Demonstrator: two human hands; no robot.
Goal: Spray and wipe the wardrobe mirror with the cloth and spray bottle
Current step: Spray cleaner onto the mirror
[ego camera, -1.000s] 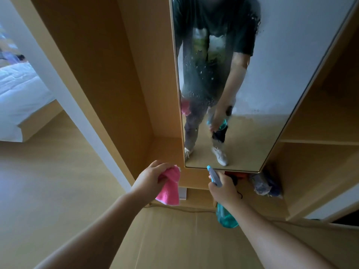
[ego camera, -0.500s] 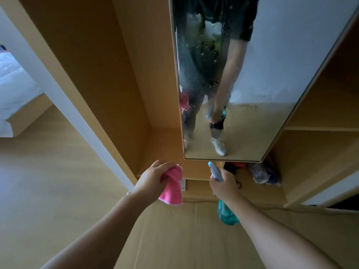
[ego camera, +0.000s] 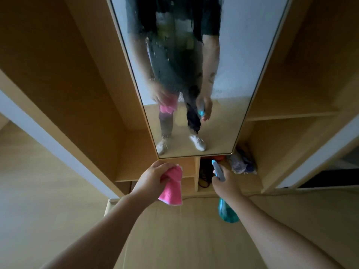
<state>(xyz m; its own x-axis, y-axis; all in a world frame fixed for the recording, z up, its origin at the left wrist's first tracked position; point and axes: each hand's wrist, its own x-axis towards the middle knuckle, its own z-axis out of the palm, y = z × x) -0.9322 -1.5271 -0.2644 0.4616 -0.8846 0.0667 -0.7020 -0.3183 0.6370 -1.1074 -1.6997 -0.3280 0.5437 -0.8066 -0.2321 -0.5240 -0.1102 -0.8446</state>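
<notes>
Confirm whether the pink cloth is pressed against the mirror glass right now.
No: the pink cloth hangs bunched in the left hand below the wood-framed mirror, not touching it.

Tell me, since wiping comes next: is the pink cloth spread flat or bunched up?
Bunched. The left hand grips the pink cloth crumpled at its top, and the rest hangs loose below the fist.

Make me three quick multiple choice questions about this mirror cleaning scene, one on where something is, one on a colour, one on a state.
1. Which hand holds the spray bottle?
A. left
B. right
C. neither

2. What colour is the cloth?
A. pink
B. white
C. green

3. What does the mirror surface look like?
A. dry and clear
B. cracked
C. wet with droplets

Answers:
1 B, the right hand grips its neck.
2 A, pink fabric hangs from the left hand.
3 C, droplets and streaks blur the reflection.
</notes>
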